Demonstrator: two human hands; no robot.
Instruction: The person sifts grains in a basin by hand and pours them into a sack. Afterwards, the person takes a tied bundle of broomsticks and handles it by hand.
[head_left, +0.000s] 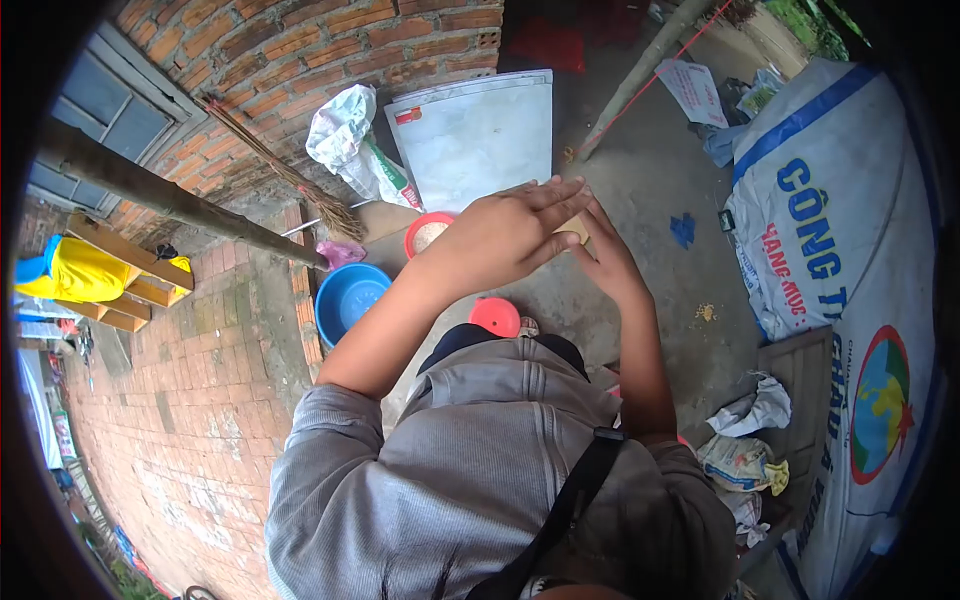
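My left hand (510, 230) is raised in front of my chest, with its back to the camera and its fingers stretched out to the right. My right hand (612, 258) comes up from the right, fingers extended, and its fingertips meet those of my left hand. A small tan patch shows in the gap between the thumbs; I cannot tell whether it is an object or the ground. Below the hands, a red plastic stool (495, 317) stands near my feet. Partly behind my left forearm is a red basin (412, 238) with pale grains in it.
A blue basin (350, 300) stands left of my left arm. A white panel (475, 140) leans by the brick wall (270, 60), near a straw broom (325, 205). Wooden poles (170, 195) rise on both sides. A large printed tarp (780, 290) and sacks (740, 465) are at right.
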